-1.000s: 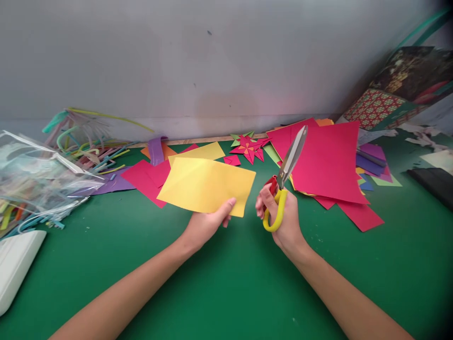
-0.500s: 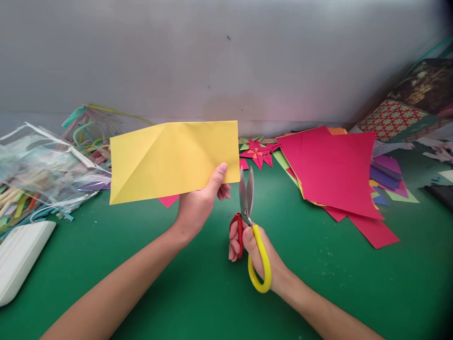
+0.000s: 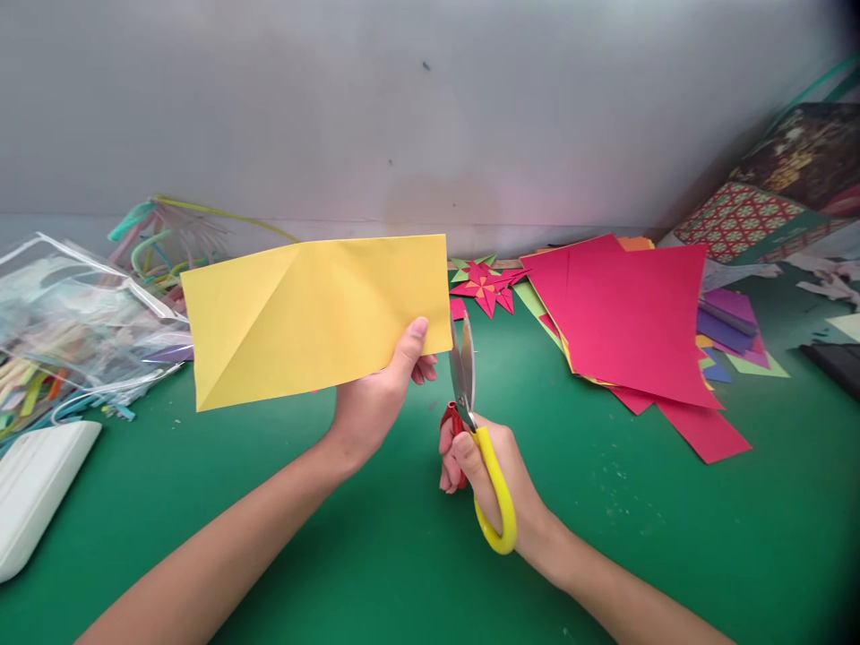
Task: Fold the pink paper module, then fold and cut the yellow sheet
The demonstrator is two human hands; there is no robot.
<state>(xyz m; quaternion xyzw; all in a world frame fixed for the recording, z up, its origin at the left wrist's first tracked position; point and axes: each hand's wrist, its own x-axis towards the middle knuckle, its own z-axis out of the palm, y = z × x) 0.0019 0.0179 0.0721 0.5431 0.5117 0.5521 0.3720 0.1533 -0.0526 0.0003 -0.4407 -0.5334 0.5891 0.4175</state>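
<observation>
A creased sheet of yellow paper (image 3: 315, 313) is held up above the table by my left hand (image 3: 376, 394), its thumb pressed on the front near the lower right corner and the other fingers behind. My right hand (image 3: 503, 466) grips a pair of scissors (image 3: 463, 385) with one yellow and one red handle. The scissors point upward with their blades slightly apart, close beside the paper's right edge. Whether a blade touches the paper I cannot tell. Behind the blades lie red and green paper flowers (image 3: 487, 285).
To the right lies a stack of red paper (image 3: 638, 322) with coloured scraps (image 3: 732, 327) beside it. Clear plastic bags (image 3: 81, 296) with paper strips are at the left, above a white object (image 3: 44, 493). A patterned box (image 3: 752, 215) stands at the back right of the green table (image 3: 376, 555).
The yellow paper's left end has swung a little left and down. The scissors stay beside its right edge, their blades now slightly nearer the paper.
</observation>
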